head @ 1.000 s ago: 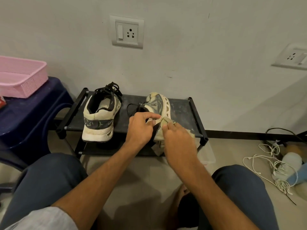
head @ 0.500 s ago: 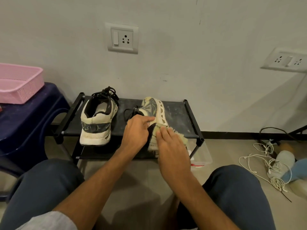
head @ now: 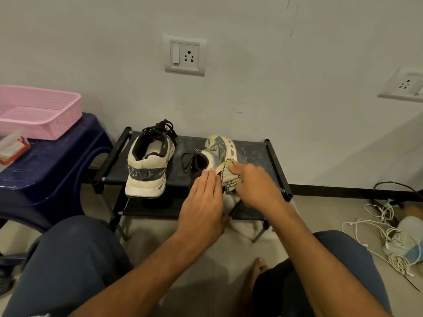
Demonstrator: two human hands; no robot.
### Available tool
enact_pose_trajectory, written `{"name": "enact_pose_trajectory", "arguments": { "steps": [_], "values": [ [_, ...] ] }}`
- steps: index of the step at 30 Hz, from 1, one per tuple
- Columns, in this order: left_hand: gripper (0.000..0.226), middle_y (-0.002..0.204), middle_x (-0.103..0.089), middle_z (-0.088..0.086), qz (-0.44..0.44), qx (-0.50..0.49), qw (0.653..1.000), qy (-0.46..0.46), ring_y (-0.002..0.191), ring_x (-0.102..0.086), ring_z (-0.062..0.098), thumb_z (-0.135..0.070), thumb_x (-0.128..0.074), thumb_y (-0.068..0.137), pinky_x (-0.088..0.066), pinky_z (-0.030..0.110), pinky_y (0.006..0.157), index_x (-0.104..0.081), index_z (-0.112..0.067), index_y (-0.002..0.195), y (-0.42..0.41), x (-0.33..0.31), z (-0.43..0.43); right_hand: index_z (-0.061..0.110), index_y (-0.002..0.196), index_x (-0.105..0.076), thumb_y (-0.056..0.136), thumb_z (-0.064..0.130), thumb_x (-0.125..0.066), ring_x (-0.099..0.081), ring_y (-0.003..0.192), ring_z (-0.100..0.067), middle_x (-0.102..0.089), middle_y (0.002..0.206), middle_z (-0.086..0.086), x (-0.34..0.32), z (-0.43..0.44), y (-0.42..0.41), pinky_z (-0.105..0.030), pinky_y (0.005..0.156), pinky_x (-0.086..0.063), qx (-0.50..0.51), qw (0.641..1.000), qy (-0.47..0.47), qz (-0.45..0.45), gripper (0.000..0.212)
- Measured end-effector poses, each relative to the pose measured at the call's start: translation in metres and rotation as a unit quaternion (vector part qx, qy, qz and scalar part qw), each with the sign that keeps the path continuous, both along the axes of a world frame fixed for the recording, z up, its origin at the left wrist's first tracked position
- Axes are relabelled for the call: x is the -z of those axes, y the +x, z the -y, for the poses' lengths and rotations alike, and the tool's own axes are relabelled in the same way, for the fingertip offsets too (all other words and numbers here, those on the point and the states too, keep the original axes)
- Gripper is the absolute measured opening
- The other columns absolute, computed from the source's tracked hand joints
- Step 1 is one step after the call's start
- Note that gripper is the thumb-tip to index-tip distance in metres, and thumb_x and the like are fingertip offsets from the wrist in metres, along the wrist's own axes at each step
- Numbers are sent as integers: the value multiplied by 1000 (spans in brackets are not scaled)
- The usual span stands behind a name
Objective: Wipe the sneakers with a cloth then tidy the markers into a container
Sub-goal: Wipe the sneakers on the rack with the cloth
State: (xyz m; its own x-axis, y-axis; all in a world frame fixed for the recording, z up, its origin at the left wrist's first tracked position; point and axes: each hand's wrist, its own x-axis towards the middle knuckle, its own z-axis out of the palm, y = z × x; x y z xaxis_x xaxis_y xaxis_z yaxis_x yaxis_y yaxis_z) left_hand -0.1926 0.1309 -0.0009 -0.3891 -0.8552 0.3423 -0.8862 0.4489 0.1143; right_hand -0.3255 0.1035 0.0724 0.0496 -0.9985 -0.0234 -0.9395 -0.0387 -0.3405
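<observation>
Two worn white-and-grey sneakers stand on a low black rack (head: pixel 254 154). The left sneaker (head: pixel 148 165) is upright with its heel toward me. The right sneaker (head: pixel 217 149) is tipped on its side. My left hand (head: pixel 203 204) lies over its heel end with straight fingers. My right hand (head: pixel 256 186) pinches a pale cloth (head: pixel 230 177) against the sneaker's side. A pink basket (head: pixel 43 110) sits on a dark blue stool (head: pixel 57 161) at the left. No markers are plainly visible.
A small red-and-white box (head: pixel 12 147) lies on the stool beside the basket. White cables (head: pixel 384 234) and a bluish object lie tangled on the floor at the right. My knees fill the lower corners. A wall socket (head: pixel 185 54) is above the rack.
My left hand slid back from the sneaker's top toward its heel, fingers now straight. My right hand with the cloth shifted slightly right along the sneaker's side. The camera tilted.
</observation>
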Motion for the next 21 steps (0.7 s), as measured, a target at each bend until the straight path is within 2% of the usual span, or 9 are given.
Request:
{"name": "enact_pose_trajectory", "arguments": {
  "steps": [3,5,6,7,10,13,15,17,21],
  "values": [
    [114,154,-24,24,61,5,998,-18,145,-22,34,-50,-83,64,-15,42,119,-26,5,147,-2,3,5,29,122,-67,91,-1,-45,-59,68,-9,-72,108,-2,-6,6,-23,-20,58,-49,37,989,50,133,49],
    [105,150,-34,25,72,6,996,-42,141,-31,35,-37,-87,62,-23,43,117,-35,6,144,-4,7,11,34,94,-76,94,5,-47,-62,66,-10,-74,81,6,-8,6,-37,-30,60,-53,73,972,49,216,41],
    [98,149,-35,24,71,9,996,-59,141,-32,34,-31,-85,67,-25,44,117,-36,6,143,-5,10,14,33,89,-77,96,8,-48,-64,69,-10,-73,76,9,-8,3,-41,-32,62,-54,85,965,49,242,39],
    [92,149,-35,24,71,14,994,-77,141,-32,34,-27,-82,72,-26,45,116,-35,6,144,-7,12,16,32,96,-77,96,9,-48,-66,75,-10,-75,83,10,-6,0,-42,-33,67,-56,84,964,47,246,37],
    [70,149,-35,24,99,21,986,-136,140,-33,35,-16,-65,86,-30,46,115,-34,5,145,-10,20,24,20,130,-62,92,2,-48,-60,114,-18,-63,130,3,2,-18,-29,-36,99,-49,45,993,2,110,44],
    [53,148,-38,24,104,29,981,-159,138,-37,34,-13,-42,94,-34,45,113,-38,4,143,-7,28,30,14,146,-39,95,8,-52,-35,139,-19,-41,150,-4,12,-43,-6,-30,116,-26,-14,996,-43,-71,53],
    [52,148,-38,24,103,24,981,-163,138,-37,34,-11,-31,93,-34,44,112,-39,4,143,-4,29,29,15,152,-26,98,19,-53,-22,146,-20,-28,157,-5,18,-51,5,-33,120,-13,-27,990,-45,-133,61],
    [55,150,-35,24,110,14,980,-164,139,-35,33,-18,-44,94,-33,44,114,-36,4,144,-2,30,29,14,152,-26,96,23,-56,-23,145,-23,-29,156,-6,20,-40,6,-37,121,-15,-15,986,-55,-155,64],
    [81,149,-35,24,104,-1,983,-148,140,-34,33,-40,-67,88,-27,44,115,-31,6,145,0,30,32,10,146,-35,92,18,-62,-31,140,-24,-38,150,-8,8,-9,5,-39,118,-24,-22,981,-42,-190,61]
  ]
}}
